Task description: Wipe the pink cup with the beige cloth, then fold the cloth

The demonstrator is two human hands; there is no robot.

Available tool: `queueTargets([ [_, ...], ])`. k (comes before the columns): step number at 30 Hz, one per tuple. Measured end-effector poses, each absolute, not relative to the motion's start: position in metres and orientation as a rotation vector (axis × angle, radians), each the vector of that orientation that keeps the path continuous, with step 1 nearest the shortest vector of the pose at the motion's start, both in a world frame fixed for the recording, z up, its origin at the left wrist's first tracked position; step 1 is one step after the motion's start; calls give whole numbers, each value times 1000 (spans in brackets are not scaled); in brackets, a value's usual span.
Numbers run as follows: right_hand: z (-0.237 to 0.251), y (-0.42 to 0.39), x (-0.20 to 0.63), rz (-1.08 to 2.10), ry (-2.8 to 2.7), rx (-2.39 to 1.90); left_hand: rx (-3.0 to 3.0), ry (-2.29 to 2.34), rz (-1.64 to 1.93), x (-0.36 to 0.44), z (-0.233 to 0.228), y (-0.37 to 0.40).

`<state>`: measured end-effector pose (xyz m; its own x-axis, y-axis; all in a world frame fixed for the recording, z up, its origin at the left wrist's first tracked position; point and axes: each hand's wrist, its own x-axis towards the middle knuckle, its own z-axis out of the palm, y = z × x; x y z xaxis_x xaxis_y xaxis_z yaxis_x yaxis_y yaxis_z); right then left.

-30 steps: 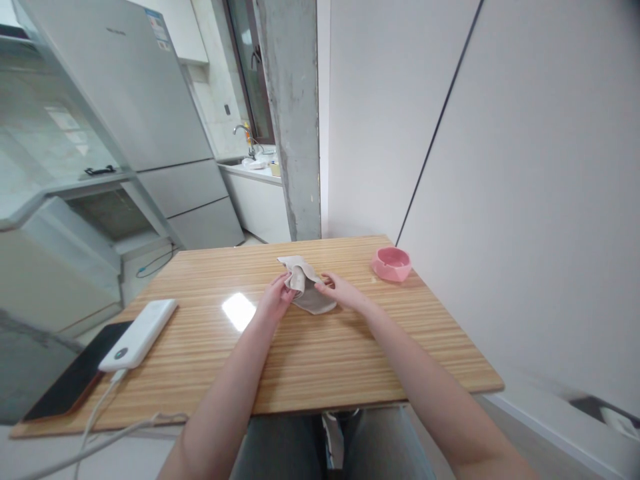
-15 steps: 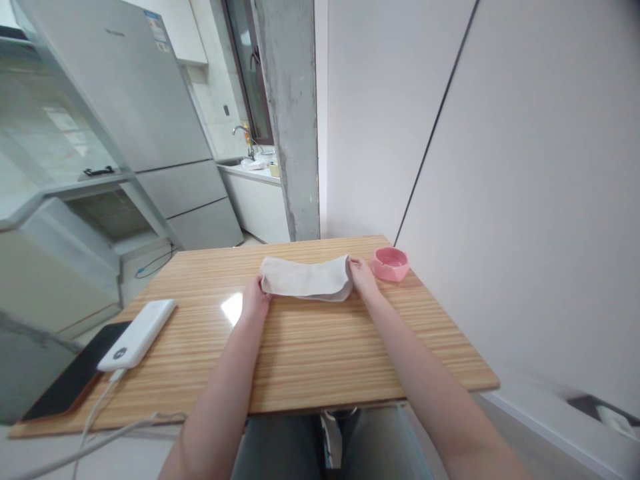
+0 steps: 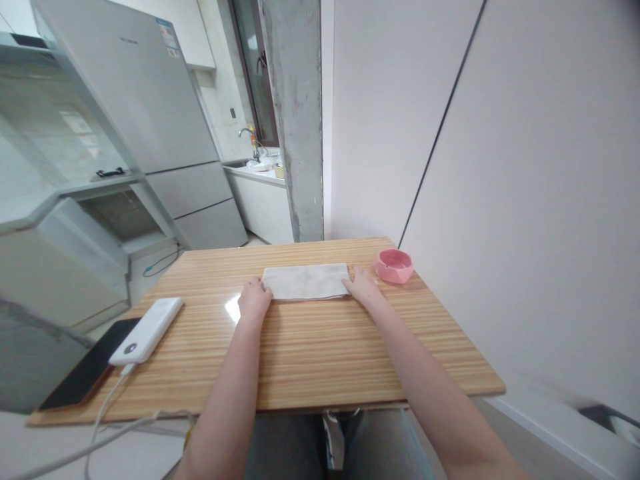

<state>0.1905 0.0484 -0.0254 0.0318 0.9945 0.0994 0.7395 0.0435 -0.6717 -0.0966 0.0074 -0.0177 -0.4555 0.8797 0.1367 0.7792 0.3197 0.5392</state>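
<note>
1. One cloth (image 3: pixel 306 281), pale beige and folded into a flat rectangle, lies on the wooden surface (image 3: pixel 320 347), stretched between the two hands.
2. The left hand (image 3: pixel 254 301) rests at the cloth's near left corner; its grip looks curled onto the cloth edge, fingertips touching it, though whether it pinches the fabric cannot be told.
3. The right hand (image 3: pixel 361 287) lies at the cloth's near right corner, fingers laid flat and loose against the edge, pressing rather than clasping.
4. One pink bowl (image 3: pixel 394 265) stands just beyond and to the right of the right hand's grip, apart from the cloth.
5. One white power bank (image 3: pixel 147 330) lies well to the left of the left hand's grip, near the surface's left edge, with one white cable (image 3: pixel 100 420) running from its near end off the surface.
6. One dark phone (image 3: pixel 85 373) lies beside the power bank, farther left, partly under it.
7. One grey fridge (image 3: pixel 150 113) stands behind the surface, far beyond both hands.
</note>
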Motion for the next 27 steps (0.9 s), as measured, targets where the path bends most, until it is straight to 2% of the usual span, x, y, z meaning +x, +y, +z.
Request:
queueTargets([
  [4,-18,46,184,850,-1779,-1626,1613,2448,523,-94,-16,11],
  [8,-14,46,180,898,-1789,-1468,1690,2467,630,-87,-12,12],
  [12,-15,49,186,723,-1798,-1665,1745,2382,793,-87,-11,10],
  [17,-20,49,197,643,-1872,-1885,1666,2416,483,-89,-14,9],
  [19,-19,45,199,604,-1897,-1911,1678,2449,466,-88,-13,8],
  [24,-11,35,192,159,-1980,-1831,1697,2536,425,-83,-10,5],
  [27,-10,33,185,290,-2127,-1776,1678,2484,262,-81,-9,4],
])
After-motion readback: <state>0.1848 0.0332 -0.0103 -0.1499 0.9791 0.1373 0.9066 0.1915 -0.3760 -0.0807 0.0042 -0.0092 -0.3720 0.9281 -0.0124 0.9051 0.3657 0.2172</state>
